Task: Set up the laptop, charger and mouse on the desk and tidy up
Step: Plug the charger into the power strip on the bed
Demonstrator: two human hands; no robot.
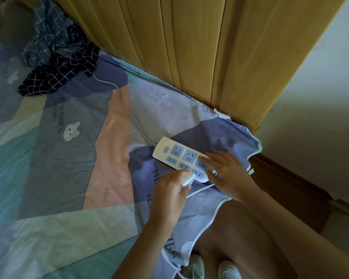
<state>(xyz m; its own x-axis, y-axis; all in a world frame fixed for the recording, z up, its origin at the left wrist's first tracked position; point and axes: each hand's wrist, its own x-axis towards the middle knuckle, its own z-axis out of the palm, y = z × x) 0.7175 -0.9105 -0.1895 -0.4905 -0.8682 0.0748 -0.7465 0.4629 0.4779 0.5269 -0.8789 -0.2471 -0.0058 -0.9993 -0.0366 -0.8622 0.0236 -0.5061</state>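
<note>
A white power strip [177, 156] with blue sockets lies on the patterned bed sheet [69, 158] near the bed's corner. My left hand [169, 190] is closed on a white charger plug [187, 179], whose tip is at the strip's near-end socket. A thin white cable [201, 189] runs from the plug back toward me and down off the bed. My right hand [228, 172] lies flat on the strip's right end, fingers spread, pressing it down. No laptop or mouse is in view.
The strip's grey cord [127, 109] runs up-left under a crumpled dark checked cloth [56, 63]. A yellow wooden headboard [210, 47] stands behind the bed. A brown bed frame edge [290, 182] and my white shoes [210, 268] are at lower right.
</note>
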